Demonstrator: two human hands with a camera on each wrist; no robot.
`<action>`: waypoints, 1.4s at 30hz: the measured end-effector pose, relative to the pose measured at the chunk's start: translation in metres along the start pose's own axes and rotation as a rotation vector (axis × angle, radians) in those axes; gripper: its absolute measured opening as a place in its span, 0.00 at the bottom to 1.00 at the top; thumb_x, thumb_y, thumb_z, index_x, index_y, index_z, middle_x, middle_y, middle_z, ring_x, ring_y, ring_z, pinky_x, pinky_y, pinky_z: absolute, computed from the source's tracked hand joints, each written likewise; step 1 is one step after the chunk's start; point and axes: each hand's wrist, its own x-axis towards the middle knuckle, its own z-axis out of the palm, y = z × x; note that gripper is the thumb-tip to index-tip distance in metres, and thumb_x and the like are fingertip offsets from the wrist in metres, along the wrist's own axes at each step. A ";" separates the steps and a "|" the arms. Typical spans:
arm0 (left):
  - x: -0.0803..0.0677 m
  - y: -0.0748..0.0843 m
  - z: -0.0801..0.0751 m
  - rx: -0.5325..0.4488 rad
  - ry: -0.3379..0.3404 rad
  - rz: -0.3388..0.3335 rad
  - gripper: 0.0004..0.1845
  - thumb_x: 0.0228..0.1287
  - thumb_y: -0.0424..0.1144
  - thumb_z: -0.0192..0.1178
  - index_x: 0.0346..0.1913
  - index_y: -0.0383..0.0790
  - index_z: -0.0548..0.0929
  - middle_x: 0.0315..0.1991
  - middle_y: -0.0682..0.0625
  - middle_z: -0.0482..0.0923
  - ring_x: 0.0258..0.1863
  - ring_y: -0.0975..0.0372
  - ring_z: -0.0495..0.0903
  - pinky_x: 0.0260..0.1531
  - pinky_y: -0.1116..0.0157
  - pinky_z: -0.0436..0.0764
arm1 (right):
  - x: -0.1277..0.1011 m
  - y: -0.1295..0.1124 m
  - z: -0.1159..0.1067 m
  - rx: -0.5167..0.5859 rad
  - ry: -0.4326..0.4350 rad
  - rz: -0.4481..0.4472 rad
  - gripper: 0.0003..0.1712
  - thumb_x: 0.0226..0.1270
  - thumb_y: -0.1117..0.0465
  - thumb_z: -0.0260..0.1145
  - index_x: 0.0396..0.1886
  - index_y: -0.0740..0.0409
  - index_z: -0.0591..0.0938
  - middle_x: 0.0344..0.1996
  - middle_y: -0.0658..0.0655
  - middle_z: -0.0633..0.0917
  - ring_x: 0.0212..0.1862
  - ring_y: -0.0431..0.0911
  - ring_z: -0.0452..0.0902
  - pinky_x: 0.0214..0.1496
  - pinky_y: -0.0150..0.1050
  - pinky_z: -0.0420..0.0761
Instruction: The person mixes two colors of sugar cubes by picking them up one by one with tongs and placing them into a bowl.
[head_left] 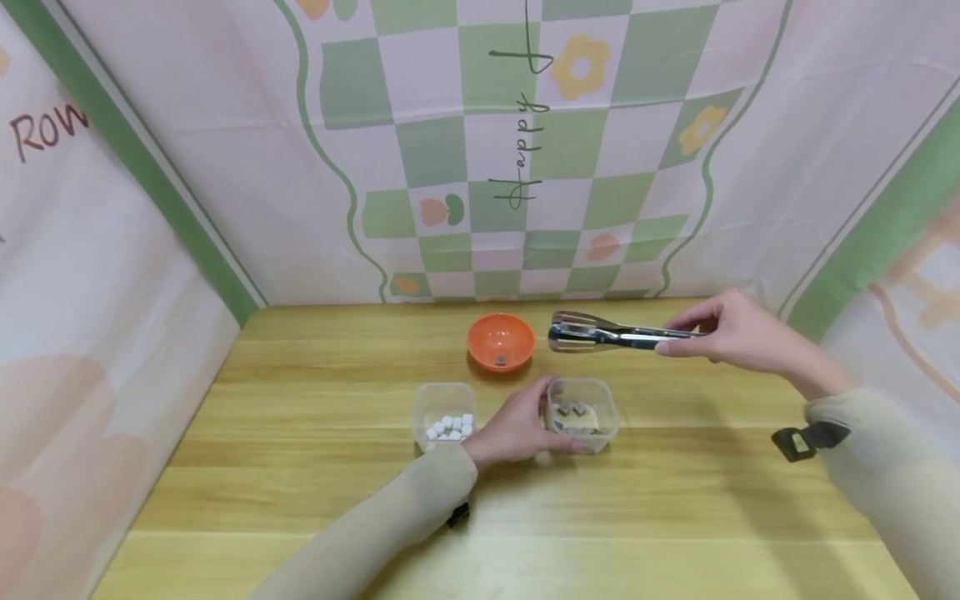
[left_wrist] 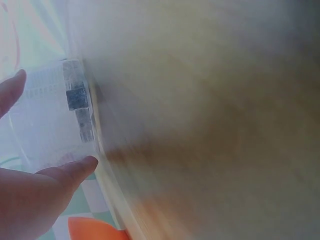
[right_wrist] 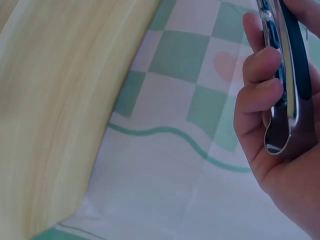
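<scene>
Head view | hands: left hand [head_left: 516, 429] grips one of two tubs [head_left: 581, 414] | right hand [head_left: 738, 333] grips one tongs [head_left: 607, 334] | one orange bowl [head_left: 500, 341]

I sit at a pale wooden table [head_left: 675, 500] with long plank grain running side to side. A cloth backdrop [head_left: 465, 150] stands behind it, printed in pink and green checks with yellow flowers, small hearts and dark cursive writing turned sideways. Pale pink cloth panels with green borders close in on my left [head_left: 90, 317] and right [head_left: 892, 217]. Soft, even light falls over everything.
</scene>
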 end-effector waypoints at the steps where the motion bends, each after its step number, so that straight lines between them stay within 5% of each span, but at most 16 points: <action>1: 0.000 0.000 0.000 -0.001 -0.002 0.001 0.56 0.50 0.47 0.86 0.80 0.43 0.65 0.70 0.47 0.75 0.65 0.61 0.75 0.68 0.62 0.73 | -0.002 0.002 -0.001 -0.006 -0.006 -0.002 0.22 0.64 0.55 0.80 0.51 0.66 0.90 0.29 0.51 0.89 0.20 0.40 0.72 0.21 0.36 0.76; 9: -0.001 0.001 -0.001 0.002 -0.009 -0.003 0.56 0.51 0.48 0.85 0.80 0.43 0.64 0.70 0.48 0.75 0.66 0.61 0.74 0.68 0.62 0.73 | -0.018 0.009 -0.010 -0.034 -0.033 -0.092 0.08 0.59 0.63 0.82 0.38 0.55 0.93 0.26 0.47 0.88 0.20 0.38 0.70 0.19 0.34 0.73; 21: -0.001 0.004 -0.002 -0.025 -0.012 0.003 0.51 0.51 0.45 0.85 0.77 0.46 0.68 0.62 0.56 0.78 0.61 0.63 0.77 0.62 0.66 0.76 | -0.020 0.004 -0.001 -0.104 -0.096 -0.250 0.08 0.53 0.58 0.86 0.31 0.49 0.93 0.26 0.37 0.88 0.24 0.35 0.77 0.24 0.32 0.78; 28: -0.001 0.003 -0.002 -0.014 -0.010 0.016 0.49 0.50 0.45 0.86 0.75 0.46 0.70 0.57 0.58 0.79 0.55 0.66 0.78 0.59 0.67 0.78 | -0.017 -0.003 0.005 -0.184 -0.146 -0.213 0.08 0.53 0.53 0.85 0.30 0.46 0.93 0.22 0.35 0.84 0.21 0.35 0.71 0.23 0.32 0.71; 42: -0.002 0.004 -0.003 -0.007 -0.016 -0.001 0.52 0.51 0.44 0.85 0.77 0.42 0.67 0.60 0.55 0.79 0.59 0.63 0.78 0.62 0.65 0.77 | -0.006 -0.013 0.017 -0.307 -0.203 -0.181 0.08 0.53 0.48 0.84 0.27 0.37 0.91 0.24 0.35 0.85 0.28 0.36 0.77 0.31 0.35 0.77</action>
